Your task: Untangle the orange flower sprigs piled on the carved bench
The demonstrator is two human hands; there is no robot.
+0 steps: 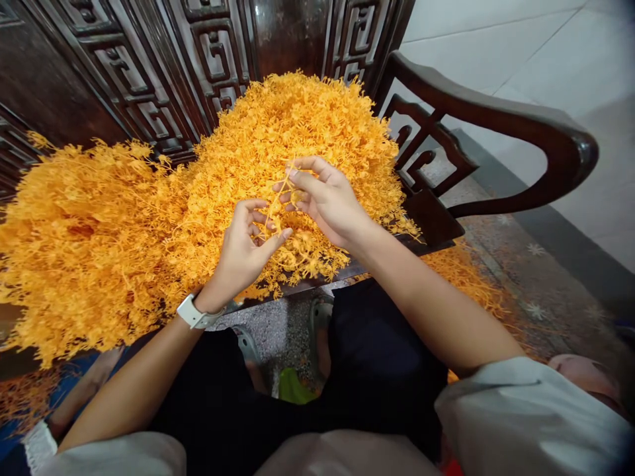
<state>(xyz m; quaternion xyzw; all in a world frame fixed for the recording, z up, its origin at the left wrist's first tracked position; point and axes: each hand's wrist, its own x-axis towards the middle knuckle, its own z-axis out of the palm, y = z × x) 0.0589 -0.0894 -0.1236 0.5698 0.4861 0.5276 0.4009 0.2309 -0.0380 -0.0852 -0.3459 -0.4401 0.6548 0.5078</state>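
Note:
A big heap of orange-yellow plastic-looking flower sprigs covers the bench seat, with a second mound to its left. Over the front of the heap, my right hand pinches the stem of one sprig between thumb and fingers. My left hand, with a white watch on its wrist, is at the sprig's lower end. Its thumb stands apart and its fingers are curled loosely; the sprig lies in front of them, and whether they grip it is unclear.
The dark carved bench has a curved armrest on the right. Orange pieces are strewn on the floor beyond the seat. A green object lies between my feet. Part of another person's arm shows at lower left.

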